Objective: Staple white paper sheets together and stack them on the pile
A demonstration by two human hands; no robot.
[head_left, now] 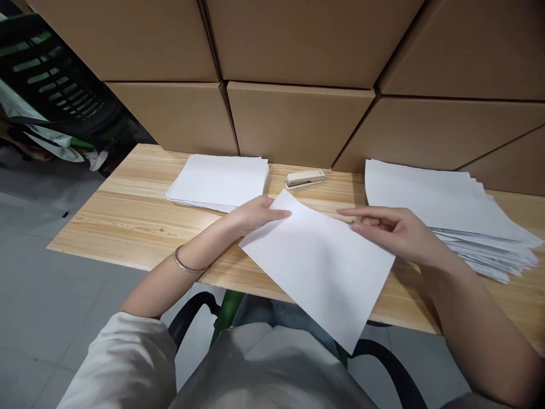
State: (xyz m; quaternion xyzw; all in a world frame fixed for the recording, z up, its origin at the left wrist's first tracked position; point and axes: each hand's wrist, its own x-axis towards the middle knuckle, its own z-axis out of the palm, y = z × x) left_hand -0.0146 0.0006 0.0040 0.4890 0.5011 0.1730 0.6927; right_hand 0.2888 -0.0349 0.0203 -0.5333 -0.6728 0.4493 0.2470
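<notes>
A white sheet of paper (319,267) is held tilted above the front edge of the table; whether it is one sheet or several cannot be told. My left hand (258,216) grips its upper left corner, thumb on top and the other fingers hidden underneath. At the far right edge of the paper, my right hand (385,230) has its thumb against the sheet, with the index finger stretched out just beyond the edge and the other fingers curled. Behind the paper lies a beige stapler (305,179), touched by neither hand.
A neat paper stack (223,179) lies on the left of the wooden table (114,221). To the right is a taller, uneven paper pile (430,196). Cardboard boxes (298,122) form a wall along the back. Black chair armrests (385,363) flank my lap.
</notes>
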